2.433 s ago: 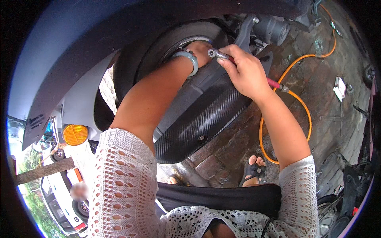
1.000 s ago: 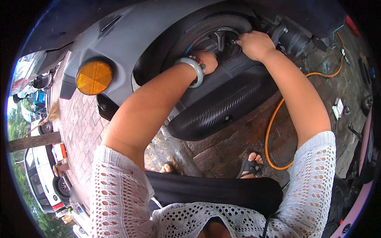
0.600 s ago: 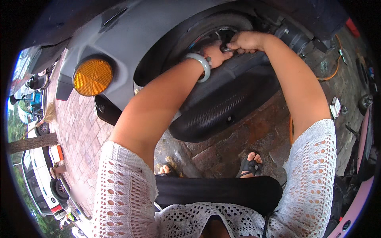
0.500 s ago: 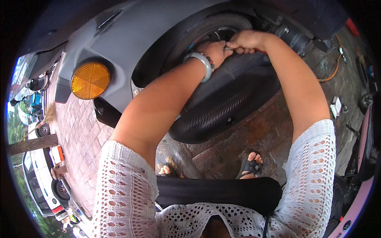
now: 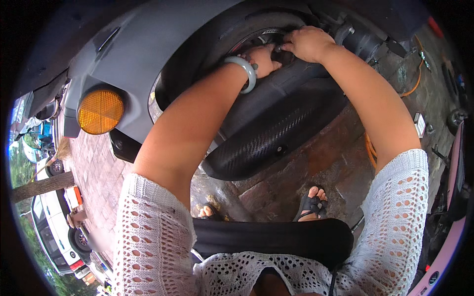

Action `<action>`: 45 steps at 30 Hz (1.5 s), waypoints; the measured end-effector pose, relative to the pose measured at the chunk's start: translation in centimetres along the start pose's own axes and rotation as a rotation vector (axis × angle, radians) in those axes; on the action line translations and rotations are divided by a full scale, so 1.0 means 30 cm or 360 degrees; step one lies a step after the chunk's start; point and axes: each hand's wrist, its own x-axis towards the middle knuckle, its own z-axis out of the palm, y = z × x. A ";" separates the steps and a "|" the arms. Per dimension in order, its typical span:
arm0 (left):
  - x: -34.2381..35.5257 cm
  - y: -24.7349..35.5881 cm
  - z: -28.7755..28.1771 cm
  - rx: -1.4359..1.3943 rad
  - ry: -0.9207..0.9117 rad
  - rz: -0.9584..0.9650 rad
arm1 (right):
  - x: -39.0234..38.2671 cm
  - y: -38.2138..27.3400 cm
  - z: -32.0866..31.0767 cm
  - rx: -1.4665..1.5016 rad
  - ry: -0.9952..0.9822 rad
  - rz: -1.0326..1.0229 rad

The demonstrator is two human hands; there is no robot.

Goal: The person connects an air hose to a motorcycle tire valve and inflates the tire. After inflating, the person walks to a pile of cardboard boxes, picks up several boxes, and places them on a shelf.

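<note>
My left hand (image 5: 260, 60) reaches into the wheel (image 5: 224, 47) of a grey scooter, by its rim. Its thumb and forefinger stand apart, while the other fingers are hidden. A pale bangle and a beaded bracelet circle that wrist. Across from it, my right hand (image 5: 310, 43) is closed, with thumb and fingertips pinched at a small dark spot beside the rim; what they hold is too small to make out. Below both hands lies a black cover (image 5: 256, 140) with a carbon-like pattern and a screw.
A round orange reflector (image 5: 100, 112) sticks out on the scooter's left side. An orange hose (image 5: 370, 150) runs over the wet paving to the right, near a small white box (image 5: 419, 125). Pink bodywork (image 5: 447, 246) borders the far right. My sandalled foot (image 5: 312, 203) stands below.
Both hands have moved slightly up and apart, and more of the wheel rim shows between them. The view has shifted a little, with the reflector now further left and lower.
</note>
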 end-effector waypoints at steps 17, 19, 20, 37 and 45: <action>0.129 -0.004 0.081 0.1074 -0.0792 0.0414 | 0.086 0.019 0.083 -0.0418 -0.0043 -0.0175; 0.086 -0.030 0.070 0.0824 -0.0525 0.0522 | 0.076 -0.001 0.064 -0.0420 -0.0122 -0.0159; 0.074 -0.017 0.068 0.0694 -0.0504 0.0457 | 0.073 0.005 0.064 -0.0430 -0.0115 -0.0153; 0.063 0.025 0.043 0.0870 -0.0587 0.0485 | 0.088 0.014 0.088 -0.0358 0.0009 -0.0224; 0.025 0.084 0.013 0.0304 -0.0359 0.0140 | 0.081 -0.023 0.081 -0.0328 -0.0103 0.0017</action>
